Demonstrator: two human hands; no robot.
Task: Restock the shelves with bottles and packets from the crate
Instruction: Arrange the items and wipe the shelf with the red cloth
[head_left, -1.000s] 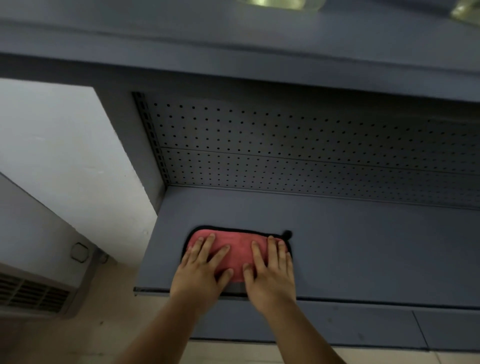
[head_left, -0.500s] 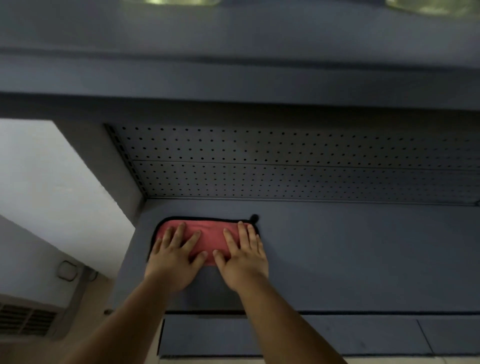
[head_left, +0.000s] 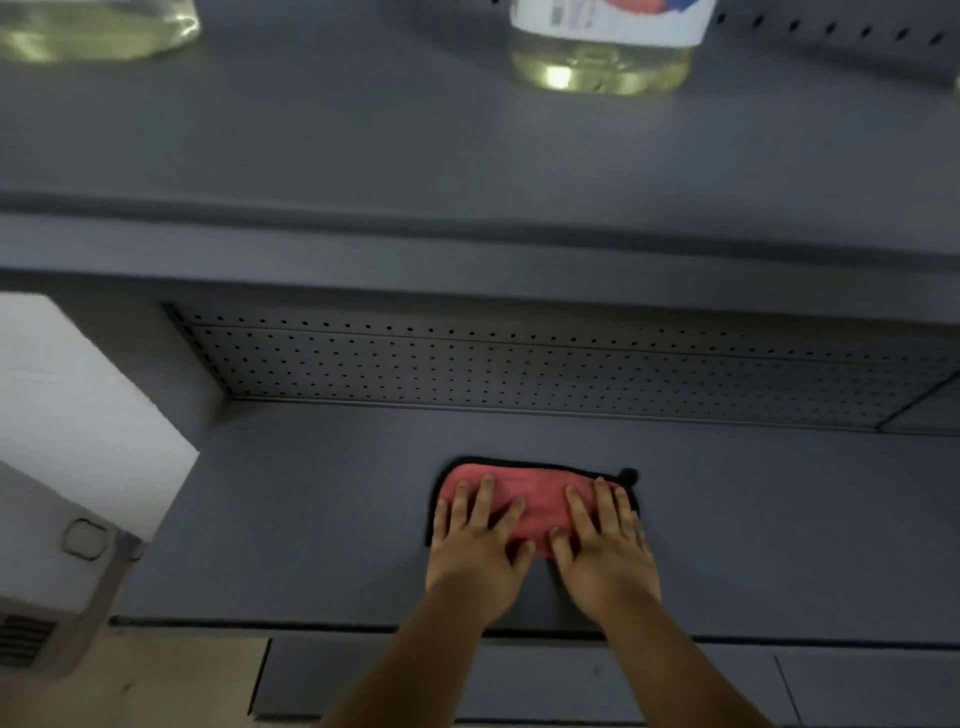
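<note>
A pink cloth (head_left: 540, 496) with a black edge lies flat on the grey lower shelf (head_left: 322, 519). My left hand (head_left: 480, 545) presses on its left half, fingers spread. My right hand (head_left: 602, 545) lies flat on its right half, fingers apart. On the upper shelf (head_left: 415, 130) stands a clear bottle (head_left: 602, 47) of pale yellow liquid with a white label; only its lower part shows. Another bottle's base (head_left: 93, 28) shows at the top left. No crate is in view.
A perforated grey back panel (head_left: 519, 369) closes the rear of the lower shelf. A white wall (head_left: 67, 395) and a white unit with a vent (head_left: 36, 613) stand to the left. Beige floor (head_left: 130, 680) shows below the shelf's front edge.
Both hands have slid the cloth to the right along the lower shelf, away from its left corner. The view has tilted up, so the bottles on the upper shelf now show.
</note>
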